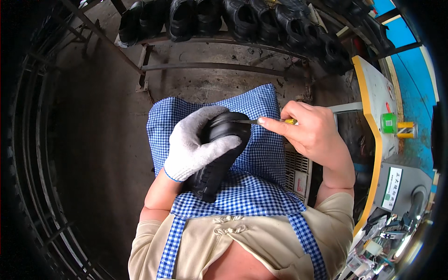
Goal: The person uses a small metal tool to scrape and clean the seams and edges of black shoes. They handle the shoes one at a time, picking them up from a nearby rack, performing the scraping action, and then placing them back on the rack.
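Observation:
My left hand point(196, 142), in a grey knit glove, grips a black shoe point(219, 158) over my lap, sole side toward me, toe end up. My bare right hand point(312, 133) pinches a thin metal-bladed tool with a yellow handle point(261, 122). The blade's tip touches the edge of the shoe near its toe. Both rest above a blue-and-white checked apron point(261, 154) spread over my knees.
A metal rack point(219, 42) across the top holds a row of several black shoes point(242, 18). To my right stands a grey machine with a yellow edge point(373, 140) and a green button. Bare concrete floor point(102, 121) lies to the left, curved metal bars at the far left.

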A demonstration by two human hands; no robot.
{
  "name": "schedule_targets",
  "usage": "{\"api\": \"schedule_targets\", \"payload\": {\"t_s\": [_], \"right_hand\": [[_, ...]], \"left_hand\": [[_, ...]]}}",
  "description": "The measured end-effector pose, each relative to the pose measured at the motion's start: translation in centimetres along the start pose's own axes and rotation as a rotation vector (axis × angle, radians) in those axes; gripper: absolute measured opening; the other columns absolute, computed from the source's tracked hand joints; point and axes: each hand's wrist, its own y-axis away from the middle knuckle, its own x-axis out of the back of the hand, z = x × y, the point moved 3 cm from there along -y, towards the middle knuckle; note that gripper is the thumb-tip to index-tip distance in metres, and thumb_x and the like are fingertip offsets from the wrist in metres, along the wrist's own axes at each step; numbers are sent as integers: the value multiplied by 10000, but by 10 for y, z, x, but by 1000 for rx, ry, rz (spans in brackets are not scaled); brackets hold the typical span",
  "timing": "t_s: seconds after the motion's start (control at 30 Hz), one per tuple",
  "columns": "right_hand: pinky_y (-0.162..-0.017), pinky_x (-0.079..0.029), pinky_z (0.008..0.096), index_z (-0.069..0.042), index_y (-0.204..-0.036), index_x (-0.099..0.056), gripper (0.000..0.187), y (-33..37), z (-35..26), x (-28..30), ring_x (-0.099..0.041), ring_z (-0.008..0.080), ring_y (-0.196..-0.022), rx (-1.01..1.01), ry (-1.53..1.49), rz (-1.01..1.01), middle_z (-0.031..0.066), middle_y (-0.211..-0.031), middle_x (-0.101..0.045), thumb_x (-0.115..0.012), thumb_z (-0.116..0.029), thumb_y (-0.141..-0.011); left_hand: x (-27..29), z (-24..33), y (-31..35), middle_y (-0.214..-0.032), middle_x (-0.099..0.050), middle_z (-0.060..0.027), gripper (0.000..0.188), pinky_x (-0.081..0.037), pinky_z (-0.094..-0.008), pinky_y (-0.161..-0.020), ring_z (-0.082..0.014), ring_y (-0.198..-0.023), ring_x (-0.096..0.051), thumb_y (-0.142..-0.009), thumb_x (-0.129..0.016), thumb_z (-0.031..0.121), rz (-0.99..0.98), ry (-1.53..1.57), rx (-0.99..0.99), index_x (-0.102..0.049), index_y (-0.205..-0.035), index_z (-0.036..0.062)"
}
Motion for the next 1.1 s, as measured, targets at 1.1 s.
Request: {"api": "schedule_targets", "payload": {"t_s": [1.1], "right_hand": [[-476,-451,301,-176,-1105,-760,318,15,-9,-21,-575,155,-560,-165,-384,118,49,-750,-588,-751,-56,-811]], "left_hand": [[7,-9,8,-1109,-673,-125,699,-521,-338,-951,-203,-1034,-653,-679,-907,224,-12,218,23,-592,-1244,-40]]}}
